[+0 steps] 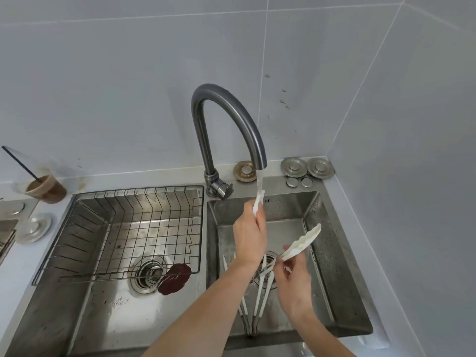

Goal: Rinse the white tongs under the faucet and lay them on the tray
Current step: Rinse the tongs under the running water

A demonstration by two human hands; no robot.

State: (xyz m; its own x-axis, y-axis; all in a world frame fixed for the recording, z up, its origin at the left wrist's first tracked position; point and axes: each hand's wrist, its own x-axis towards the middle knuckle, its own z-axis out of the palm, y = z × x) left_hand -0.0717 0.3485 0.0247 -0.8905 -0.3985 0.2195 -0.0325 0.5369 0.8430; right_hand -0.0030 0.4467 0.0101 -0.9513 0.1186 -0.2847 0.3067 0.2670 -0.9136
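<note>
Water runs from the dark curved faucet (226,112) into the right basin (327,266). My left hand (248,235) grips one white tong arm (258,203) and holds its scalloped tip up in the stream. My right hand (293,282) pinches a second white scalloped tong arm (302,242), which points up and to the right, away from the water. The hands hide whether the two arms are joined. A wire rack tray (144,194) sits in the left basin and holds nothing.
More white-tipped tongs (260,300) lie over the right basin's drain. A dark red piece (175,278) lies by the left drain. A cup of brown drink with a straw (46,188) stands at the back left. Metal drain covers (306,167) sit behind the right basin.
</note>
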